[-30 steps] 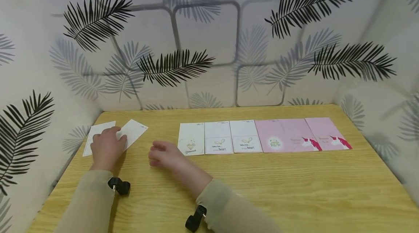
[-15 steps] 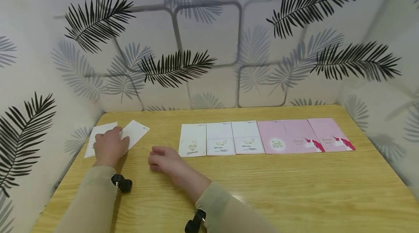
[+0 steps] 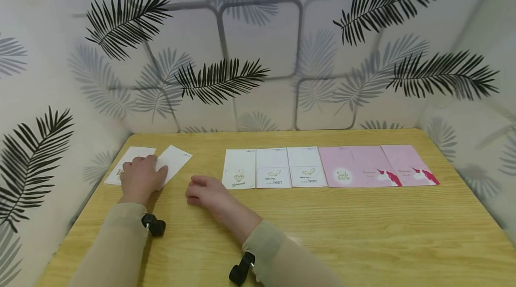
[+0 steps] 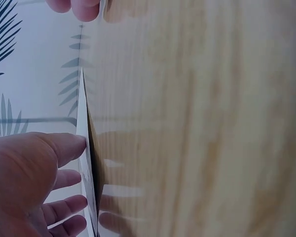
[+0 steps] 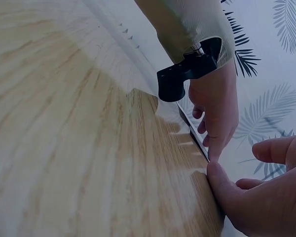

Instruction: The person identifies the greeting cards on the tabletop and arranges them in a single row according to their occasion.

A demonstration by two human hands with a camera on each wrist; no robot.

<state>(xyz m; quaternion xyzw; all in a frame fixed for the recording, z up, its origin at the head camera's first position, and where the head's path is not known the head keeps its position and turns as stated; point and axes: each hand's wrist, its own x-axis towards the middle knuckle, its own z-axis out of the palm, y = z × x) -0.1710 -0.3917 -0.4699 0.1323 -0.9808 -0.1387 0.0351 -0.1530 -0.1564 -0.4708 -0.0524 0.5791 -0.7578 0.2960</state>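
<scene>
My left hand (image 3: 141, 178) rests on two white cards at the table's left end, palm down with fingers spread. The left card (image 3: 137, 155) shows gold print, part of it covered by the fingers. The right card (image 3: 176, 158) lies slanted, its near end by the thumb. In the left wrist view, fingertips and thumb press on a white card (image 4: 87, 168) seen almost edge-on. My right hand (image 3: 209, 195) lies on the table on its little-finger side, fingers loosely curled around nothing. Its thumb (image 5: 222, 185) stands large in the right wrist view.
A row of cards runs rightward from near my right hand: a white diamond card (image 3: 238, 168), two white heart cards (image 3: 272, 157), a pink "Smile More" card (image 3: 336, 157), then two pink unicorn cards (image 3: 364, 157). Behind the wooden table (image 3: 322, 233) rises a leaf-patterned backdrop (image 3: 258, 45).
My left hand has slid the left card slightly away and to the right, toward the slanted card, and more of its gold print shows. The right hand is nearly unchanged. The head view shifts slightly.
</scene>
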